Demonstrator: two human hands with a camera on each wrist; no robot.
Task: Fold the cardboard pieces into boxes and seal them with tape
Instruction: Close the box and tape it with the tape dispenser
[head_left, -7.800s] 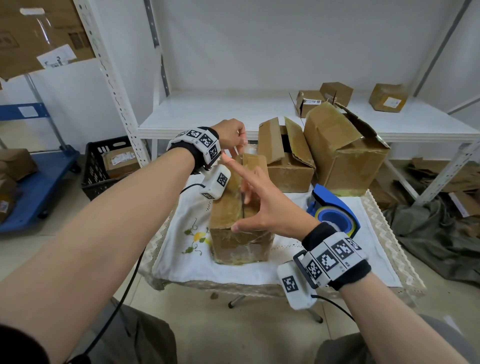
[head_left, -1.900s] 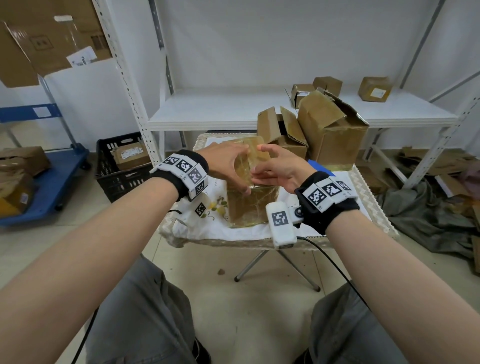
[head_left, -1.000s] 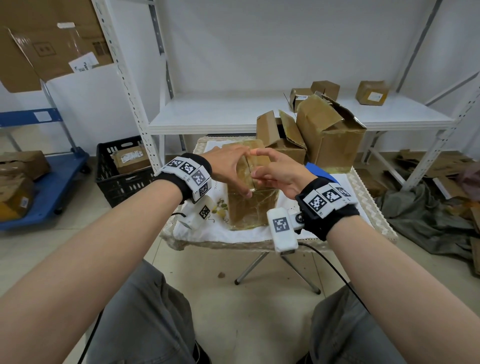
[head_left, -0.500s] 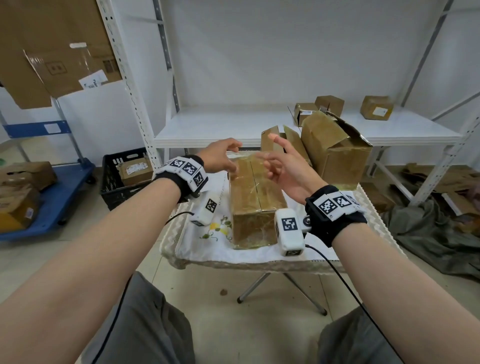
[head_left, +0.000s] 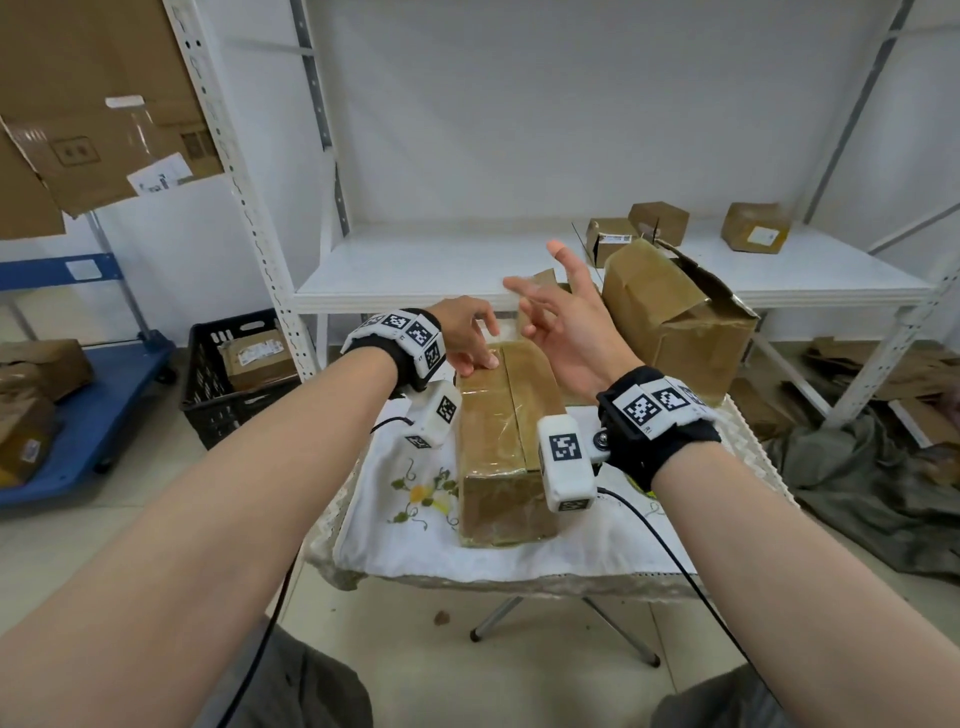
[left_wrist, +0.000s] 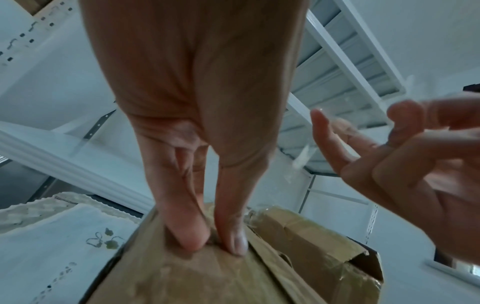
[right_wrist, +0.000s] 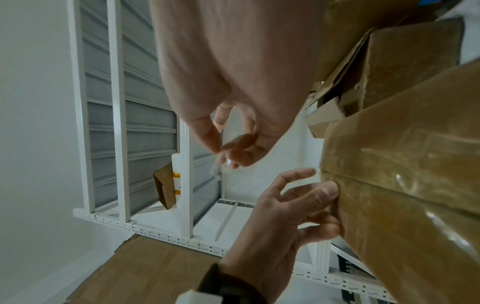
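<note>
A brown cardboard box (head_left: 506, 431), flaps closed and covered in glossy clear tape, stands on the white cloth of a small folding table (head_left: 395, 525). My left hand (head_left: 470, 338) reaches over its far end, and straight fingertips (left_wrist: 192, 236) press on the box top (left_wrist: 182, 275). My right hand (head_left: 561, 312) hovers above the far end of the box, palm towards me. Its thumb and a finger (right_wrist: 223, 152) pinch a thin scrap of clear tape (left_wrist: 301, 160) that hangs loose. The box's far side is hidden by my hands.
A larger open box (head_left: 675, 322) stands at the table's back right, and another open one (head_left: 540, 278) shows behind my right hand. The white shelf (head_left: 441, 270) beyond holds small boxes (head_left: 756, 226). A black crate (head_left: 234, 364) and a blue cart (head_left: 78, 415) stand on the left.
Both hands have left the middle of the box top. My right hand has risen off it with a tape scrap, and my left hand has shifted to press the far end.
</note>
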